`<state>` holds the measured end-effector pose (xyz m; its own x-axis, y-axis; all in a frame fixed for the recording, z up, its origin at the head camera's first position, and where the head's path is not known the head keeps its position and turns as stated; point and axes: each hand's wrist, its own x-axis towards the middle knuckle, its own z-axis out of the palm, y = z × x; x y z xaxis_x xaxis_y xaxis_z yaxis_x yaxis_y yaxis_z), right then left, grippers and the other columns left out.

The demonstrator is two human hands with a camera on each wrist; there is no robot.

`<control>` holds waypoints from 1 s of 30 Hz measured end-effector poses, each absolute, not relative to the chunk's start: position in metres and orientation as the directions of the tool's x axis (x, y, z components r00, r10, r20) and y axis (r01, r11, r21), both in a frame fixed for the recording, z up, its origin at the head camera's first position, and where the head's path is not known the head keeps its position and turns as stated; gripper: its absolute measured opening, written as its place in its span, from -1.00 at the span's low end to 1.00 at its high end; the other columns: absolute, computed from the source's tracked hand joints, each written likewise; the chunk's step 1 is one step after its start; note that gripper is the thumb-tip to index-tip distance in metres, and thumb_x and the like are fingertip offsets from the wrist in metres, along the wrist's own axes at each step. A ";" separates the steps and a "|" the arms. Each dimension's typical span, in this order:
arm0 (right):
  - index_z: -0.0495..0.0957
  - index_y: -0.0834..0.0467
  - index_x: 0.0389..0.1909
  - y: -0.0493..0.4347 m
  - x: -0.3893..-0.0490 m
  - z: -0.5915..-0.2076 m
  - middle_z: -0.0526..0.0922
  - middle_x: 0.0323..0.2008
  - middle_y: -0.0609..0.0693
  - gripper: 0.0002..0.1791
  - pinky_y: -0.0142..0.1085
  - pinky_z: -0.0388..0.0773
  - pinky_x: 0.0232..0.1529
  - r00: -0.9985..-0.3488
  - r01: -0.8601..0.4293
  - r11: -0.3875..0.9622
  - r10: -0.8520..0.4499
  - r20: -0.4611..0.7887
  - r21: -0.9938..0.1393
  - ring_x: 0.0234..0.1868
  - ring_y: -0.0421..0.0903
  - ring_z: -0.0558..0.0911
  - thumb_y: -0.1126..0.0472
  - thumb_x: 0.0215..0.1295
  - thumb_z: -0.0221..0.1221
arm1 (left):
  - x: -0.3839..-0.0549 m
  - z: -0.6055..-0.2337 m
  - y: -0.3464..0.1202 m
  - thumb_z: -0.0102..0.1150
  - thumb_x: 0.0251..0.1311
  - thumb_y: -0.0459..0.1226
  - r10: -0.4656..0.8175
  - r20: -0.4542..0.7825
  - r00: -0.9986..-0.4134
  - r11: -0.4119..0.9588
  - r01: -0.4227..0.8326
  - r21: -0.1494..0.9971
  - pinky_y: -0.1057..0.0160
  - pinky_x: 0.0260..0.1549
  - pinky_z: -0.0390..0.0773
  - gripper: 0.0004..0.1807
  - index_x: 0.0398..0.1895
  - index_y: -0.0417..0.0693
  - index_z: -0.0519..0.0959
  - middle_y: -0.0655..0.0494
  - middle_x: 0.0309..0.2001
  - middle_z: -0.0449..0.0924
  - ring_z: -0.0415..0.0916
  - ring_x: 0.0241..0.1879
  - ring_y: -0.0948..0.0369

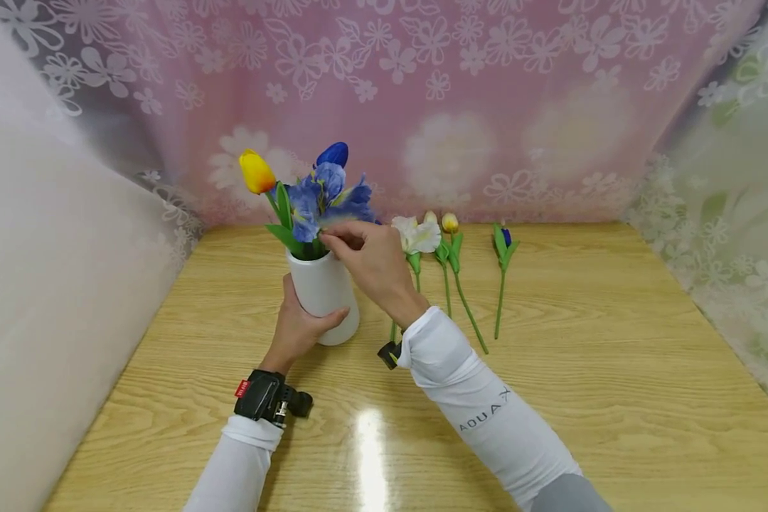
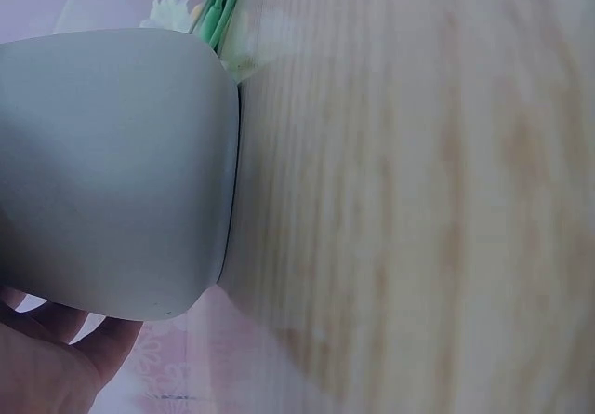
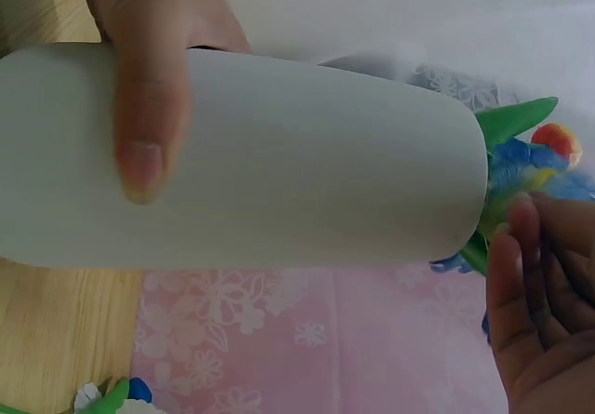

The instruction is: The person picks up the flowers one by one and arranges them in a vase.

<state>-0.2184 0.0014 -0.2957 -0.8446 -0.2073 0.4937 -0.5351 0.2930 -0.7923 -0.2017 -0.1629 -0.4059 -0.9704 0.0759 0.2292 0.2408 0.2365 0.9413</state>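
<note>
A white vase (image 1: 323, 288) stands on the wooden table, left of centre. My left hand (image 1: 294, 326) grips it low around the side; its thumb (image 3: 147, 144) lies across the wall in the right wrist view. Blue irises (image 1: 307, 210), a yellow-orange tulip (image 1: 256, 172) and a blue tulip (image 1: 334, 153) stick out of the mouth. At the rim, my right hand (image 1: 379, 264) pinches a blue iris just below its bloom, thumb against index finger. The exact pinched spot is partly hidden by the fingers. In the left wrist view the vase (image 2: 112, 172) covers most of my hand.
Right of the vase lie a white iris (image 1: 416, 235), pale yellow tulips (image 1: 449, 223) and a blue tulip (image 1: 506, 237), stems toward me. A pink flowered curtain (image 1: 371, 107) hangs behind the table (image 1: 589, 355). White cloth (image 1: 70, 213) borders the left.
</note>
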 end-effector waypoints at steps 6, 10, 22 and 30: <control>0.69 0.20 -0.23 0.017 -0.219 -0.309 0.70 -0.39 -0.05 -0.84 -0.36 0.58 -0.37 -0.784 -0.621 0.236 -0.176 0.596 -0.748 -0.43 -0.18 0.65 0.19 0.29 0.24 | -0.202 -0.405 -0.160 0.47 -0.07 -0.33 0.060 0.245 -0.968 0.242 0.252 0.937 -0.05 -0.01 0.37 -0.01 0.33 -0.15 -0.03 -0.18 0.15 0.29 0.35 0.07 -0.06; 0.68 0.24 -0.24 0.033 -0.223 -0.320 0.69 -0.40 0.02 -0.84 -0.34 0.58 -0.35 -0.742 -0.668 0.216 -0.121 0.660 -0.712 -0.46 -0.19 0.64 0.22 0.29 0.24 | -0.202 -0.405 -0.158 0.46 -0.07 -0.34 0.062 0.241 -0.968 0.235 0.249 0.939 -0.06 0.00 0.37 0.00 0.33 -0.16 -0.04 -0.20 0.15 0.28 0.34 0.07 -0.07; 0.67 0.28 -0.24 0.078 -0.233 -0.352 0.68 -0.43 0.10 -0.84 -0.27 0.55 -0.39 -0.815 -0.533 0.334 0.044 0.577 -0.778 -0.43 0.00 0.63 0.26 0.30 0.22 | -0.211 -0.422 -0.163 0.50 -0.11 -0.32 0.039 0.261 -0.964 0.236 0.263 0.936 -0.09 0.01 0.35 0.04 0.34 -0.08 -0.04 -0.17 0.16 0.27 0.33 0.10 -0.06; 0.67 0.24 -0.21 0.129 -0.248 -0.381 0.68 -0.40 0.04 -0.78 -0.31 0.54 -0.39 -0.860 -0.355 0.479 0.170 0.482 -0.803 -0.40 -0.07 0.63 0.16 0.32 0.21 | -0.203 -0.408 -0.158 0.44 -0.06 -0.39 0.072 0.257 -0.964 0.216 0.267 0.939 -0.10 0.01 0.34 0.01 0.35 -0.15 -0.07 -0.23 0.17 0.24 0.30 0.11 -0.09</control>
